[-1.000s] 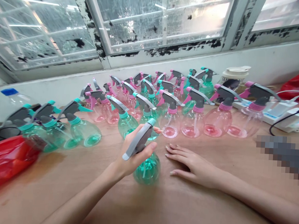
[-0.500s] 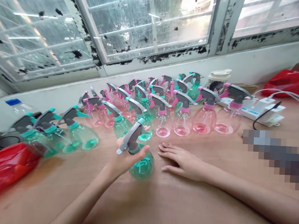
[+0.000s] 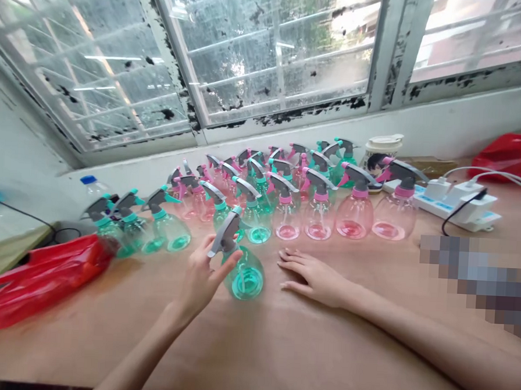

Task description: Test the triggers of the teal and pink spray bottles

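Observation:
A green spray bottle (image 3: 248,276) with a grey trigger head stands slightly tilted near the middle of the table. My left hand (image 3: 204,273) is closed around its neck, thumb in front and the other fingers partly hidden behind the head. Green liquid shows in its base. To the right of it, my right hand (image 3: 311,276) lies flat on the tabletop, fingers stretched out and holding nothing. Just behind is a front row with a green bottle (image 3: 259,221) and several pink spray bottles (image 3: 354,214).
More pink and green bottles crowd toward the windowsill. Several green ones (image 3: 173,231) stand at the left, beside a red plastic bag (image 3: 59,274). Rightward are a lidded cup (image 3: 383,146), a white power strip (image 3: 456,205) with cables, another red bag (image 3: 509,155) and a pixelated patch.
The camera view has turned a little to the left. My left hand and the held bottle have shifted slightly left relative to the row behind. My right hand stays flat on the table.

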{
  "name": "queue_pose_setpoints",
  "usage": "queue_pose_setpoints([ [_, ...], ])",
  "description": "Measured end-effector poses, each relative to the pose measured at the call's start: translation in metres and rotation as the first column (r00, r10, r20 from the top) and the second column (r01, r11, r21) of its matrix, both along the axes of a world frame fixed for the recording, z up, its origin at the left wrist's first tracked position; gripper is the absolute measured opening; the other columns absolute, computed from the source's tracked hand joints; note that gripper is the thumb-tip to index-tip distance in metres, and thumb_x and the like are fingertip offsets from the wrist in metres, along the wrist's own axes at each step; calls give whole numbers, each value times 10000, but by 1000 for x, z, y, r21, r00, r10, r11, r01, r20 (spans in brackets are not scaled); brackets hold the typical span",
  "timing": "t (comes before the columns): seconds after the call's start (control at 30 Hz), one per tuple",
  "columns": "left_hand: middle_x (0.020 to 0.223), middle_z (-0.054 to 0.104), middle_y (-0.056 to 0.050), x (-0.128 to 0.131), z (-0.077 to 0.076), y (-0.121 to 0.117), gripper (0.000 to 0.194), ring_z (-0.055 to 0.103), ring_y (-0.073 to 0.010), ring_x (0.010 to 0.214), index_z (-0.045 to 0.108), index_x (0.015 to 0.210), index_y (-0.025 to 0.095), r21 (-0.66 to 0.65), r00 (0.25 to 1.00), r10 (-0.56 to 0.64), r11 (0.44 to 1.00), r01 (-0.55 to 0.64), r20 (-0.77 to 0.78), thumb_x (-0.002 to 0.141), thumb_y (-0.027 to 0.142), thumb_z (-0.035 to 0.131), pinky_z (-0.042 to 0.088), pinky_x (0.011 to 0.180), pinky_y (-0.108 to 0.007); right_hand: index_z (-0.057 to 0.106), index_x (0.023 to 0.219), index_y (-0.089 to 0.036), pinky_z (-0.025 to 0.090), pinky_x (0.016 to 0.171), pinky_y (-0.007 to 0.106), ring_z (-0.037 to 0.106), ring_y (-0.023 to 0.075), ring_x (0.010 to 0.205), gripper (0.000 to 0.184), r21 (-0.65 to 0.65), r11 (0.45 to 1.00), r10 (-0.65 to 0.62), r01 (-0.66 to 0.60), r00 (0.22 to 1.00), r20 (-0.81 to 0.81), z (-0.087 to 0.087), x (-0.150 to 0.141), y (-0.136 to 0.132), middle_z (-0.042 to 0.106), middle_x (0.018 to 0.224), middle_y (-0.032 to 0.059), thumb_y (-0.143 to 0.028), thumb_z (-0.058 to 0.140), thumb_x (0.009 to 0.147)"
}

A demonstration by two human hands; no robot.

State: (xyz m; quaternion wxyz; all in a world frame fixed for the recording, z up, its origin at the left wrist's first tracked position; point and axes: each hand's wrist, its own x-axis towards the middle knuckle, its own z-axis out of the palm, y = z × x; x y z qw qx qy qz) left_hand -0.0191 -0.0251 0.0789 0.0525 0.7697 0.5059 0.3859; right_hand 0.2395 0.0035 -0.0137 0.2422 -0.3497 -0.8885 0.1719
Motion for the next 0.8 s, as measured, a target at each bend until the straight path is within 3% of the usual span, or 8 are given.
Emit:
queue_pose_setpoints([
  [0.17, 1090, 744, -82, -39, 9, -7, 399, 683, -305, 998, 688, 1050, 219, -50, 978, 206, 977, -207, -19, 838, 553, 638, 505, 845, -382, 540, 1380, -149, 324, 1156, 498, 374, 294, 1408, 593, -2, 1000, 4, -4, 999, 37, -3, 1, 0, 480, 1471, 137, -551, 479, 948],
  [0.33, 1059, 761, -103, -82, 6, 1, 511, 683, -350, 1057, 679, 1072, 211, -75, 912, 402, 915, -397, 77, 754, 611, 691, 500, 910, -434, 540, 1380, -157, 324, 1157, 508, 370, 295, 1410, 597, -8, 1000, 2, -2, 999, 42, -9, 2, 1, 469, 1480, 129, -564, 465, 951],
  [0.5, 1061, 765, -121, -105, 4, 30, 485, 704, -316, 1046, 659, 1102, 163, -97, 909, 403, 914, -394, 107, 804, 545, 650, 531, 910, -391, 535, 1387, -176, 331, 1156, 502, 372, 284, 1411, 582, -19, 1000, -13, 14, 999, 51, -13, 2, 0, 464, 1488, 109, -561, 457, 957],
  [0.8, 1053, 755, -169, -111, 4, 78, 471, 694, -352, 1042, 671, 1032, 128, -91, 912, 399, 916, -391, 98, 801, 536, 629, 528, 888, -423, 532, 1396, -227, 308, 1166, 517, 354, 298, 1418, 569, -76, 995, -65, 69, 996, 64, -17, 2, -1, 426, 1515, 69, -566, 484, 941],
])
